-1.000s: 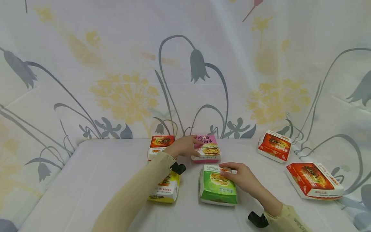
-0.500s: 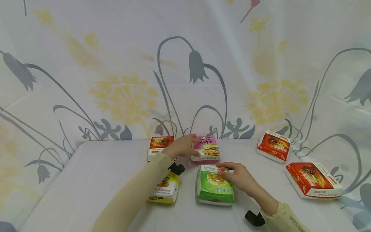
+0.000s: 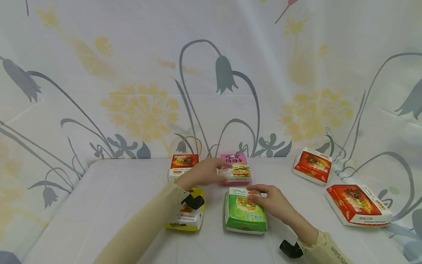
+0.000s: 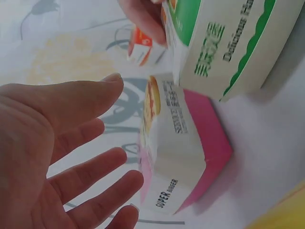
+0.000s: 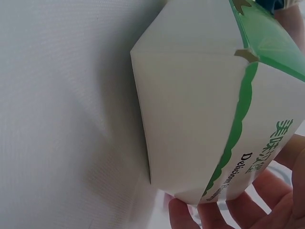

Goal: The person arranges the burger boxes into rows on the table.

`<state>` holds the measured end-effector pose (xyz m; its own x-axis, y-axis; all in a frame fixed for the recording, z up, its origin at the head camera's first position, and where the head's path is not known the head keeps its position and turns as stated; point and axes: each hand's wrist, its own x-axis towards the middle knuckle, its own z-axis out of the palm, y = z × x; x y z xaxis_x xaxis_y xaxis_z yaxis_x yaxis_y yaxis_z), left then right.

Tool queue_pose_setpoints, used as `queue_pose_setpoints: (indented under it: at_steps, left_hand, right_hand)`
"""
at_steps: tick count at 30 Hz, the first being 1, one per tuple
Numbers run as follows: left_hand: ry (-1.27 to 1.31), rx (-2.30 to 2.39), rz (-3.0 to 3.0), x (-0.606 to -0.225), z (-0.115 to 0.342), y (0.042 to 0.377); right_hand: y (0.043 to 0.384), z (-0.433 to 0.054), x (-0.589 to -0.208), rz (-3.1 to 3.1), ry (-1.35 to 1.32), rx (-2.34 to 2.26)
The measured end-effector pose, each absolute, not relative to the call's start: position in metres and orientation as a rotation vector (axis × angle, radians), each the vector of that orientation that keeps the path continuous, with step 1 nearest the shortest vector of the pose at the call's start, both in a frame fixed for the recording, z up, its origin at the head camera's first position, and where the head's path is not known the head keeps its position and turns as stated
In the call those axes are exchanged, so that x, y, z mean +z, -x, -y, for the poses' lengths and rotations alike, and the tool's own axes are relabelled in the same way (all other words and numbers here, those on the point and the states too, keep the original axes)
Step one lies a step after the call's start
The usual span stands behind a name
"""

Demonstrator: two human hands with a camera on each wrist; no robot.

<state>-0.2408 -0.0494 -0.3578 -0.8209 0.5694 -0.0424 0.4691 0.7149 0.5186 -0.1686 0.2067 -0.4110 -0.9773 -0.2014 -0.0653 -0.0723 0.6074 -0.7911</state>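
A green and white burger box sits on the white cloth in front of a pink burger box. My right hand grips the green one at its far right corner; in the right wrist view the fingers wrap its far side. My left hand hovers just left of the pink box, fingers loosely spread and holding nothing. In the left wrist view, a gap shows between that hand and the pink box.
Below the left wrist lies a yellow and white burger box, partly covered by the sleeve. Behind that forearm is a red burger box. Two more red boxes, one farther back and one nearer, stand at right. A flower-printed curtain rises behind.
My left hand has drawn back leftward and toward me, off the pink box. The green box slid slightly left with my right hand, then stayed put.
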Motion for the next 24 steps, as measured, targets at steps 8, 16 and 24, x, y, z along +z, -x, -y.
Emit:
queue_pose_setpoints:
  at_steps: [8, 16, 24]
  left_hand:
    - [-0.947, 0.802, -2.63, -0.364, 0.057, 0.215]
    - [-1.055, 0.736, -2.606, -0.369, 0.059, 0.188]
    - [-1.077, 0.662, -2.614, -0.373, 0.056, 0.171]
  right_hand:
    - [0.167, -0.207, -0.411, -2.667, 0.221, -1.316]
    - [0.165, -0.206, -0.411, -2.673, 0.196, -1.311]
    - [0.163, -0.206, -0.41, -2.681, 0.198, -1.298]
